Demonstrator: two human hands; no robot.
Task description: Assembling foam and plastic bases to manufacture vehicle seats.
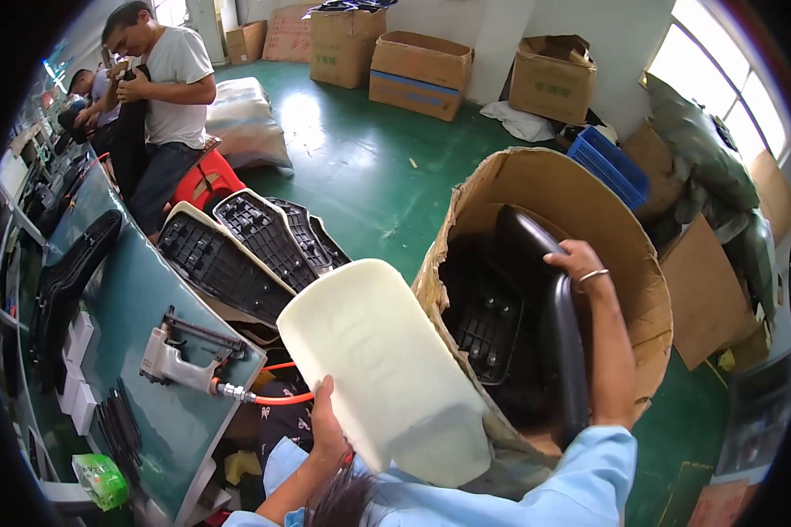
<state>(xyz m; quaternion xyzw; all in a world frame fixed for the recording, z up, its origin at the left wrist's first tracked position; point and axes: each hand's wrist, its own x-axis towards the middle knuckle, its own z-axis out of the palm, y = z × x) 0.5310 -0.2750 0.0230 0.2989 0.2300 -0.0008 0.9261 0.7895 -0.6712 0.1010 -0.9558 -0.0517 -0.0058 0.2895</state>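
1 cream, rounded-rectangular foam pad [382,369] was nearest, held tilted before the body, btwn the table corner & the bin. The bare left hand [328,426] was clamped on its L edge, thumb on the face, other fingers hidden behind. Pad's long axis ran diagonally: far end up & L, nr end down & R, toward the blue-sleeved R arm. Its R edge overlapped, in view, the rim of 1 tall, round, brown cardboard bin [624,224]; couldn't tell if they touched. The bare right hand [580,262] was in the bin's mouth, fingers bent over 1 glossy black padded seat [568,351]; thumb unclear, so can't tell if it was clamped. At least 2 such seats stood in there, plus 1 black ribbed plate [488,338].

L side: 1 green-topped table [141,290], edge slanting to a corner nr the pad. On it: 1 grey pneumatic staple gun [185,356] w/ 1 orange hose [283,400], 1 long black moulded base [61,272], several thin black strips [119,422] (too bunched to count).

Past the pad, at least 3 black ribbed seat shells [211,263] w/ pale rims leaned btwn table & bin. Green floor [351,167] stretched wide from there to the back.

Farthest: 1 red plastic stool [206,180] by a co-worker in a white T-shirt [180,88], 1 blue plastic crate [606,165], 3 big brown cardboard boxes [422,75] nr the wall.
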